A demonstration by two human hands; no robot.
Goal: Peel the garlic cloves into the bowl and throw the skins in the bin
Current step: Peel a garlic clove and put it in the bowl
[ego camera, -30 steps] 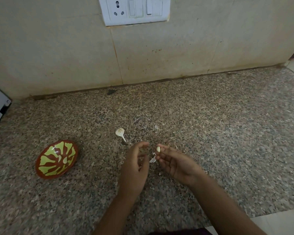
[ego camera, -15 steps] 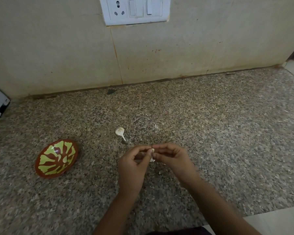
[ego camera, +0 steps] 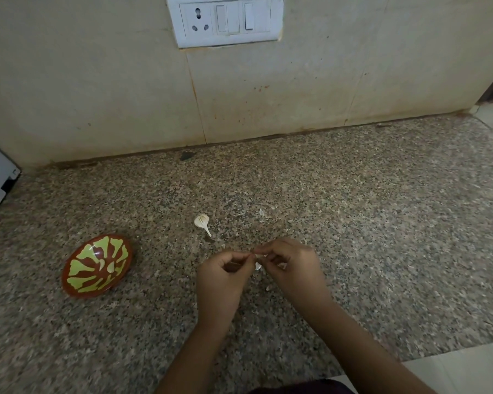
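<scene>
- While the two hands meet above the counter, the left hand and right hand both pinch a garlic clove between curled fingertips — it is mostly hidden.
- A pale flake of skin hangs just under the pinch.
- The bowl sits well to the left, with a few peeled cloves inside.
- A bare garlic stem lies beyond the hands; a small skin scrap lies near it, to the right.
- A switch plate is on the wall.
</scene>
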